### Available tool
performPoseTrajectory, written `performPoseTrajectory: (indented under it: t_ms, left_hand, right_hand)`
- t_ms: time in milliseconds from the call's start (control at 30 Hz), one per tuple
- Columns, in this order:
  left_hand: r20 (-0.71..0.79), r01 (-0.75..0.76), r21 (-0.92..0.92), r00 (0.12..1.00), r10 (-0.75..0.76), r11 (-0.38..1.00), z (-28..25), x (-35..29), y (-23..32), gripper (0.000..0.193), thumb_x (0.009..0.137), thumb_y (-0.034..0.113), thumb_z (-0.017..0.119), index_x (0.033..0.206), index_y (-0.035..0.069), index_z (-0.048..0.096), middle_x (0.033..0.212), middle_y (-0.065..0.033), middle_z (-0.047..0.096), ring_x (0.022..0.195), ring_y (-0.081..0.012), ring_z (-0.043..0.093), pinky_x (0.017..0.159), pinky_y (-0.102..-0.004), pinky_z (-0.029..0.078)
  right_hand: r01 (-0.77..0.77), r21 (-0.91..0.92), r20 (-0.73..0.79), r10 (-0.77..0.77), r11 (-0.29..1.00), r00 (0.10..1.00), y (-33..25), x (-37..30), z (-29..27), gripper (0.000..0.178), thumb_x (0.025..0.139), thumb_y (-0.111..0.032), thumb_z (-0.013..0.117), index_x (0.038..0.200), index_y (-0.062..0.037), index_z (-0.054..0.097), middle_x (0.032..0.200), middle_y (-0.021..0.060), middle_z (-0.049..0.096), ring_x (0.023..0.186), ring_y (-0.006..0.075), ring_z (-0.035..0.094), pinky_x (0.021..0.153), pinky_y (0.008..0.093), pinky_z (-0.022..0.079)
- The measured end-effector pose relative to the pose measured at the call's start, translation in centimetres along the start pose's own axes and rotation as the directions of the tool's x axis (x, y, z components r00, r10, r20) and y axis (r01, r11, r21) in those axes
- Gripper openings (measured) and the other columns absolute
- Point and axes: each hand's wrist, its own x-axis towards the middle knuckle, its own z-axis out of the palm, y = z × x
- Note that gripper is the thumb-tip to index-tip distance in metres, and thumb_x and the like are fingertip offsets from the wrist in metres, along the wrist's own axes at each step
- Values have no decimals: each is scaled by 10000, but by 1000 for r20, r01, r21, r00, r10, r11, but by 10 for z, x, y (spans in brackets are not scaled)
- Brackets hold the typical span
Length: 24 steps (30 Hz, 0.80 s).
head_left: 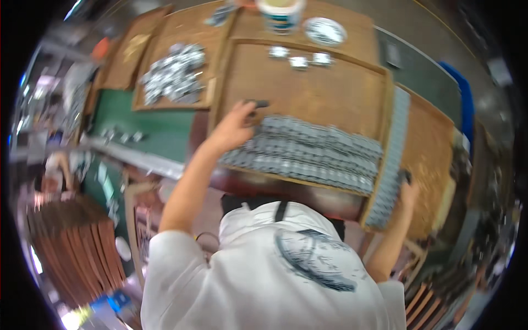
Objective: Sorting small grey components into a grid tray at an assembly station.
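Observation:
My left hand is over the left end of several rows of small grey metal-looking parts in a wooden tray. Its fingers look apart, with a dark covering or piece at one fingertip; blur hides which. My right hand is at the right side of a long strip of similar grey parts, which lies along the tray's right edge. A dark spot shows at its fingertip too, and its fingers are smeared, so any grip there is hidden.
Three shiny pieces lie at the tray's far side. Behind them stand a white bucket and a round dish of parts. A heap of silvery parts fills a tray at left. Stacked brown boards stand lower left.

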Motion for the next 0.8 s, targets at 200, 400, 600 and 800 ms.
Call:
performPoseTrajectory:
  t_ms: [200,400,600,800]
  left_hand:
    - [-675,95,352,715,182,931,-70,-63,-56,349,795,2,602,1142,6,635,1056,-172,636,950,-303,617,839,-364,493]
    - [-892,833,344,434,-125,433,-207,-106,-158,463,863,390,620,1299,237,594,1109,-183,588,1041,-385,590,869,-482,499]
    - [-783,836,109,405,-472,538,-245,-121,-240,528,789,329,616,1250,71,606,1194,-227,649,1143,-402,596,964,-459,468]
    - [-632,117,-550,589,-504,827,-196,-111,-197,352,813,82,622,1164,66,605,1062,-128,675,921,-243,673,775,-351,538]
  right_hand:
    - [-169,-91,266,188,981,945,-51,6,-15,321,883,-169,660,1120,44,626,716,63,596,590,143,543,515,298,425]
    - [-1,262,30,-7,965,1000,2,29,-22,285,940,-204,644,1115,7,566,773,48,571,627,130,531,532,290,423]
    - [-29,743,11,31,668,999,-97,-28,-14,294,966,-181,627,1200,-9,582,1016,64,625,818,159,614,669,274,492]
    - [-17,644,164,-116,765,980,-167,-79,23,328,943,-81,601,1258,8,584,1057,73,639,864,157,624,706,273,522]
